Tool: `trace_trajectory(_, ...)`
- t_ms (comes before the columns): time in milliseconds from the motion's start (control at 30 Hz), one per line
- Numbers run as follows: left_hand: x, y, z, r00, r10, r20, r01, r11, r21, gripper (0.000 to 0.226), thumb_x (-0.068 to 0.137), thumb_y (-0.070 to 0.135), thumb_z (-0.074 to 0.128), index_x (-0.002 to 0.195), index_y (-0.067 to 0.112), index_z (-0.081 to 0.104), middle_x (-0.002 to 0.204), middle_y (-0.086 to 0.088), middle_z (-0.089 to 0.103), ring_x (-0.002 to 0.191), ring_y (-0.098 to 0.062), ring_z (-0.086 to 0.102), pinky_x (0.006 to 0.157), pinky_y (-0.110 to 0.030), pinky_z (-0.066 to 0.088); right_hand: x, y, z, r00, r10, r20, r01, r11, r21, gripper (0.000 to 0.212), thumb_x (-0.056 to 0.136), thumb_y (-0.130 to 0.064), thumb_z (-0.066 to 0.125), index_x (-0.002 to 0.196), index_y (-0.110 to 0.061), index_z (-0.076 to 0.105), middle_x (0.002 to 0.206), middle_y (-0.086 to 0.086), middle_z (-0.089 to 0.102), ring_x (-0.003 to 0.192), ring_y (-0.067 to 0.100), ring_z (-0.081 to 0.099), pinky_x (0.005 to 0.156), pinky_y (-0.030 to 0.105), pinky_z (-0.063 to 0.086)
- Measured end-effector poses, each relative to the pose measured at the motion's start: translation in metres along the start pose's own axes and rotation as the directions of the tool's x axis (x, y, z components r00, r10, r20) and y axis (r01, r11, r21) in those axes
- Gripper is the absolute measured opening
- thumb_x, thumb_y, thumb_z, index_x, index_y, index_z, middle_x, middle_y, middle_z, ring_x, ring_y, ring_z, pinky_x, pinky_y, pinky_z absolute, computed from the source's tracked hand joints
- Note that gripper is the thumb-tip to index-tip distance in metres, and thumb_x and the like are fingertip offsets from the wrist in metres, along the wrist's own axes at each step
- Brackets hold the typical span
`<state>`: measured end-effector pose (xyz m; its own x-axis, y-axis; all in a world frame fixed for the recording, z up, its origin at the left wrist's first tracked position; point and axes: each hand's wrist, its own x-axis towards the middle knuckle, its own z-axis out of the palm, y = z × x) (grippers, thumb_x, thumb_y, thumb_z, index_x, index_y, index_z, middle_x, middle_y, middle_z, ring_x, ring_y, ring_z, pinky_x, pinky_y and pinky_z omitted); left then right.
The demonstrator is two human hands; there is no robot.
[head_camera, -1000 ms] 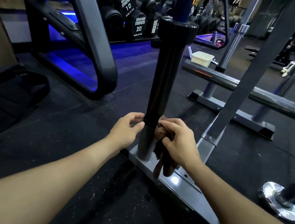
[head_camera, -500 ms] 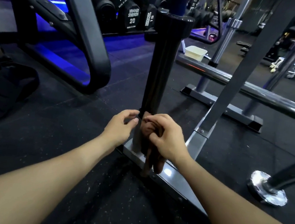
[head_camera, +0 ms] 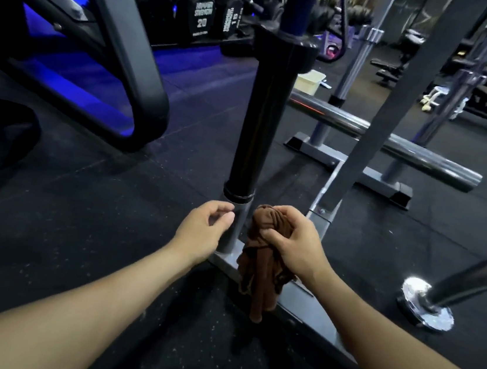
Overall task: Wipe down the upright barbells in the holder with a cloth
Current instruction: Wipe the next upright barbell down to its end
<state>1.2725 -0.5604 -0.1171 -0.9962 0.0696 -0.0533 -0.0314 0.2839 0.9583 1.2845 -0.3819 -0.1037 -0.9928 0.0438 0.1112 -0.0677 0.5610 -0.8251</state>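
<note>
Head view: "20" on dumbbell (head_camera: 202,15).

Dim gym with blue glow at upper left; glare on the chrome disc (head_camera: 427,302); wide-angle bending at edges, slight blur.

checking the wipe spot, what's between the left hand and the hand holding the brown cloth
In the head view, the grey holder tube that the black barbell sleeve stands in rises between the left hand and the right hand gripping the cloth.
</note>
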Motion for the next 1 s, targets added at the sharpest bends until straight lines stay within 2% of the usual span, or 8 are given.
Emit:
trace_trajectory(67,-0.007,0.012,-0.013,0.998,-0.053,-0.032,0.054,0.997,0.05,0.023,0.096,0.024,0.053,0.118,0.022,0.06,0.107,0.008,0.061,0.095,-0.003,0.055,0.075,-0.015,0.041,0.006,-0.016,0.006,0.996,-0.006,0.089,0.008,1.0,-0.029,0.032,0.075,-0.008,0.074,0.095,-0.03,0.063,0.094,-0.007,0.07,0.093,0.012,0.065,0.091,0.033,0.05)
trace_trajectory(167,-0.021,0.037,-0.036,0.987,-0.137,-0.082,0.144,0.986,0.081,0.025,0.096,0.025,0.052,0.12,0.02,0.06,0.11,0.004,0.06,0.096,-0.006,0.053,0.077,-0.015,0.037,0.007,-0.053,0.009,0.982,0.026,0.189,-0.016,0.998,-0.056,0.031,0.075,-0.008,0.075,0.102,-0.022,0.065,0.092,-0.009,0.067,0.09,0.007,0.061,0.079,0.004,0.041)
trace_trajectory(267,-0.04,0.068,-0.06,0.968,-0.216,-0.131,0.227,0.971,0.077,0.024,0.097,0.024,0.051,0.118,0.018,0.06,0.106,0.001,0.06,0.093,-0.009,0.053,0.064,-0.012,0.035,0.003,-0.102,0.003,0.961,0.038,0.274,-0.018,0.997,-0.074,0.035,0.077,-0.01,0.075,0.108,-0.018,0.064,0.092,-0.009,0.063,0.088,0.004,0.056,0.068,-0.005,0.032)
trace_trajectory(400,-0.069,0.124,-0.1,0.938,-0.304,-0.167,0.311,0.95,0.018,0.025,0.097,0.022,0.052,0.116,0.012,0.062,0.098,-0.001,0.061,0.086,-0.012,0.054,0.075,-0.02,0.039,-0.003,-0.177,-0.015,0.946,0.052,0.321,-0.04,0.998,-0.042,0.036,0.076,-0.009,0.076,0.109,-0.016,0.063,0.091,-0.009,0.063,0.09,0.006,0.058,0.069,-0.002,0.035)
trace_trajectory(533,-0.093,0.208,-0.155,0.899,-0.389,-0.2,0.39,0.92,-0.04,0.012,0.096,0.026,0.051,0.092,0.029,0.062,0.095,0.002,0.064,0.097,-0.02,0.062,0.09,-0.038,0.051,-0.004,-0.277,-0.053,0.934,0.05,0.353,-0.033,0.998,-0.052,0.04,0.076,-0.011,0.077,0.113,-0.015,0.062,0.097,-0.008,0.061,0.093,0.005,0.055,0.074,0.007,0.033)
trace_trajectory(633,-0.105,0.287,-0.199,0.875,-0.424,-0.234,0.414,0.905,-0.095,0.014,0.098,0.028,0.048,0.094,0.027,0.061,0.092,0.008,0.064,0.094,-0.015,0.063,0.092,-0.037,0.051,0.001,-0.363,-0.09,0.934,0.034,0.357,-0.024,0.999,-0.033,0.039,0.076,-0.01,0.077,0.113,-0.013,0.062,0.096,-0.007,0.063,0.093,0.005,0.056,0.078,0.009,0.039)
trace_trajectory(733,-0.114,0.369,-0.237,0.863,-0.434,-0.259,0.403,0.9,-0.165,0.018,0.097,0.032,0.05,0.089,0.024,0.064,0.086,0.008,0.066,0.088,-0.015,0.063,0.086,-0.035,0.05,0.006,-0.449,-0.133,0.939,0.004,0.343,-0.001,1.0,-0.012,0.035,0.08,-0.01,0.074,0.113,-0.012,0.062,0.097,-0.006,0.063,0.091,0.005,0.055,0.071,-0.003,0.035)
trace_trajectory(1000,-0.126,0.587,-0.294,0.951,-0.255,-0.175,0.231,0.962,-0.146,0.015,0.096,0.029,0.053,0.084,0.029,0.062,0.088,0.007,0.067,0.091,-0.015,0.063,0.087,-0.035,0.048,0.009,-0.639,-0.255,0.975,-0.061,0.213,0.059,0.998,0.018,0.028,0.083,-0.019,0.073,0.109,-0.015,0.065,0.098,-0.003,0.067,0.095,0.009,0.06,0.071,0.01,0.036)
